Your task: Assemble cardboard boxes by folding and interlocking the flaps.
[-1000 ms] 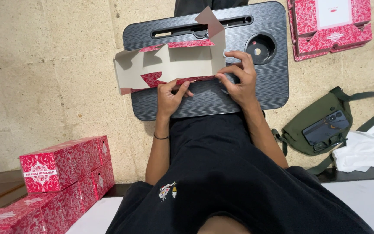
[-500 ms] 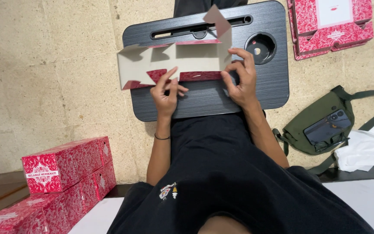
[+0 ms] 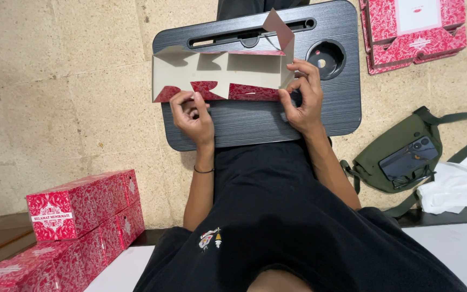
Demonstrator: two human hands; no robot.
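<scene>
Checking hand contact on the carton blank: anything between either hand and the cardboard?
Nothing visible. The left hand and right hand both touch the half-folded red-and-white carton blank directly, on the black lap desk.

carton (image 3: 220, 75): red-white ornate print, plain grey-beige inside | lap tray (image 3: 298, 116): black, streaked | bag (image 3: 406, 154): seemingly olive green

Black lap tray (image 3: 255, 121) with slot and round cup recess, bearing an unfolded red-patterned carton blank (image 3: 220, 75). Beige stone floor (image 3: 60, 92) beneath, carrying stacked red boxes (image 3: 79, 208), flat red cartons (image 3: 412, 30), an olive bag (image 3: 406, 157), white cloth (image 3: 460, 184).
</scene>
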